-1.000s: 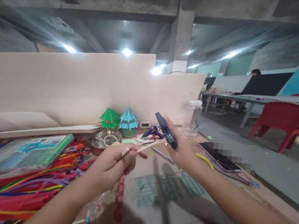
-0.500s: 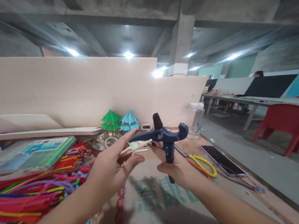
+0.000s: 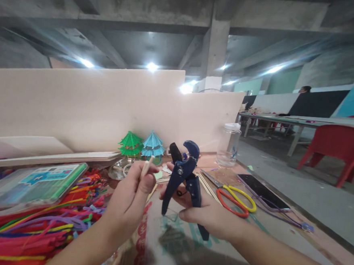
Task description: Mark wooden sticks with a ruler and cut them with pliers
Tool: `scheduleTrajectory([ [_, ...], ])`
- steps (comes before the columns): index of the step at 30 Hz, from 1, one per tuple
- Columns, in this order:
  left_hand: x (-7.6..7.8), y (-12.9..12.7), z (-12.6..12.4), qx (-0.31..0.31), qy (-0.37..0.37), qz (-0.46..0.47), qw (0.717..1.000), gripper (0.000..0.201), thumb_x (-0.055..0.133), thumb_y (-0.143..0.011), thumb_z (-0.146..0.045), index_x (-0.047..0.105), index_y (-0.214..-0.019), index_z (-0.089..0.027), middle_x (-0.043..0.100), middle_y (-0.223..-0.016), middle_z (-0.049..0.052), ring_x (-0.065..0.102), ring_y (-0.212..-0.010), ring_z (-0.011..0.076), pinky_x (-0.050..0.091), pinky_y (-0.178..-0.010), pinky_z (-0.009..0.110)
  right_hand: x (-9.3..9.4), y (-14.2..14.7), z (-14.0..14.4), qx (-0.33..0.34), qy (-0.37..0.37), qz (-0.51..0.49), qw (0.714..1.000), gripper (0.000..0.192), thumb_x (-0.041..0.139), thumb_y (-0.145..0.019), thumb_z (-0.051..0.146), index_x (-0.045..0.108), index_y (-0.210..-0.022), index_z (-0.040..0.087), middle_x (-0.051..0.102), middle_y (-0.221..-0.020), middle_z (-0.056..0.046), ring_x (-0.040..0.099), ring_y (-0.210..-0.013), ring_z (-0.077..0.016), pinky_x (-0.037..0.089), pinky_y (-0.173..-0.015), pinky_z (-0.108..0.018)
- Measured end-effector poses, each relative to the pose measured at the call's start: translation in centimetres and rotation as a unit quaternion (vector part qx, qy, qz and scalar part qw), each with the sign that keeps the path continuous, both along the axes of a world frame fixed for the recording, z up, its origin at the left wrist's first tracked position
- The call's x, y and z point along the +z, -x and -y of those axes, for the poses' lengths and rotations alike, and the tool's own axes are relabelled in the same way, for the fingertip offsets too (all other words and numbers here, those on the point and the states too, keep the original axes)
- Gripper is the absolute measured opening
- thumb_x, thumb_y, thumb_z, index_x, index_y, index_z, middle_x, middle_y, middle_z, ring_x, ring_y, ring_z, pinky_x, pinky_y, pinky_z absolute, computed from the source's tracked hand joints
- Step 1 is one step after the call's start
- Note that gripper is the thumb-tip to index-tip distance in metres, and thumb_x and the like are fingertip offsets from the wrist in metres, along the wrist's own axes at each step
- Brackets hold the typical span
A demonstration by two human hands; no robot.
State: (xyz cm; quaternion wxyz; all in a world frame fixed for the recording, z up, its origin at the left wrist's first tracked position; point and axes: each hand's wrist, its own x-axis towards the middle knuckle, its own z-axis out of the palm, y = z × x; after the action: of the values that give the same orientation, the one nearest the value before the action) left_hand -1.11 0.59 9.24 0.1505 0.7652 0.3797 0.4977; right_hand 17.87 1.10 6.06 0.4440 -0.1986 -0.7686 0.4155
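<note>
My left hand (image 3: 130,192) is closed around short pale wooden sticks (image 3: 147,165), whose ends poke up between thumb and fingers. To its right, my right hand (image 3: 203,213) grips a dark blue pipe cutter (image 3: 184,169) with a hooked jaw on top and handles spread apart. Fingers partly hide behind its handles. More thin wooden sticks (image 3: 207,184) lie on the table just beyond the right hand. Beside them are scissors (image 3: 235,201) with one yellow and one orange handle loop. The two hands are apart.
Pipe cleaners (image 3: 30,235) and a clear plastic case (image 3: 37,183) fill the left side. Green (image 3: 130,143) and blue (image 3: 153,143) paper-like trees stand behind, near a glass dish (image 3: 118,169). A phone (image 3: 262,191) and a clear bottle (image 3: 229,146) are on the right.
The pipe cutter has turned upright, its hooked jaw swinging up and left. My left hand has closed its fingers, and the sticks now point upward. More of the scissors shows.
</note>
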Motion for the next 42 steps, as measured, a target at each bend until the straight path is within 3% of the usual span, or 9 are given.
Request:
scheduleTrajectory([
  [4,0.7,0.8,1.1,-0.037,-0.001,-0.005,0.999,0.038,0.033,-0.096,-0.051,0.057,-0.101,-0.023,0.052,-0.073,-0.001,0.049,-0.067,0.0139,0.04,-0.06,0.025,0.1,-1.0,-0.2,-0.153,-0.151,0.105,0.971,0.064,0.049,-0.078,0.007,0.042,-0.14,0.023,0.056,-0.132,-0.011,0.051,-0.127,-0.0256,0.042,-0.105,-0.048],
  [6,1.2,0.7,1.4,-0.049,0.008,-0.004,0.999,0.04,0.032,-0.096,-0.052,0.058,-0.092,-0.022,0.051,-0.072,-0.001,0.049,-0.067,0.0136,0.04,-0.06,0.025,0.1,-1.2,-0.2,-0.195,-0.215,0.127,0.948,0.066,0.048,-0.084,0.009,0.032,-0.146,0.024,0.052,-0.136,-0.013,0.049,-0.129,-0.0262,0.043,-0.105,-0.047],
  [12,2.2,0.2,1.4,-0.053,0.065,0.016,0.996,0.037,0.044,-0.093,-0.049,0.052,-0.07,-0.02,0.05,-0.06,-0.004,0.046,-0.053,0.0104,0.04,-0.054,0.024,-0.1,-1.4,-0.4,-0.256,-0.285,0.155,0.91,0.072,0.05,-0.083,0.007,0.025,-0.147,0.03,0.046,-0.134,-0.013,0.049,-0.127,-0.0258,0.045,-0.104,-0.044],
  [19,2.8,0.2,1.5,-0.042,-0.006,-0.04,0.998,0.033,0.053,-0.087,-0.038,0.061,-0.061,-0.018,0.058,-0.055,-0.001,0.05,-0.05,0.011,0.037,-0.046,0.021,0.3,-2.2,-0.9,-0.316,-0.349,0.163,0.867,0.078,0.051,-0.074,0.004,0.029,-0.145,0.028,0.047,-0.124,-0.013,0.051,-0.117,-0.0283,0.049,-0.096,-0.045],
  [26,2.5,0.6,1.4,-0.073,-0.045,-0.049,0.995,0.023,0.053,-0.087,-0.031,0.071,-0.08,-0.02,0.065,-0.059,0.0,0.056,-0.052,0.0129,0.042,-0.048,0.022,1.2,-3.3,-0.7,-0.381,-0.454,0.191,0.782,0.078,0.05,-0.069,0.006,0.033,-0.143,0.028,0.05,-0.114,-0.012,0.053,-0.107,-0.0305,0.049,-0.088,-0.047],
  [34,2.6,0.7,1.3,-0.104,-0.069,-0.115,0.985,0.025,0.047,-0.09,-0.026,0.069,-0.079,-0.021,0.06,-0.051,-0.003,0.047,-0.044,0.0104,0.042,-0.05,0.022,1.3,-3.6,-0.8,-0.39,-0.481,0.173,0.766,0.068,0.05,-0.069,0.006,0.04,-0.134,0.024,0.049,-0.11,-0.012,0.054,-0.104,-0.0291,0.05,-0.083,-0.044],
  [42,2.5,0.9,1.5,-0.161,-0.012,-0.098,0.982,0.033,0.04,-0.096,-0.036,0.063,-0.08,-0.02,0.06,-0.055,-0.003,0.049,-0.046,0.008,0.037,-0.046,0.018,1.3,-3.6,-0.9,-0.39,-0.498,0.153,0.759,0.068,0.048,-0.071,0.005,0.039,-0.136,0.025,0.052,-0.111,-0.012,0.053,-0.107,-0.0302,0.048,-0.087,-0.047],
])
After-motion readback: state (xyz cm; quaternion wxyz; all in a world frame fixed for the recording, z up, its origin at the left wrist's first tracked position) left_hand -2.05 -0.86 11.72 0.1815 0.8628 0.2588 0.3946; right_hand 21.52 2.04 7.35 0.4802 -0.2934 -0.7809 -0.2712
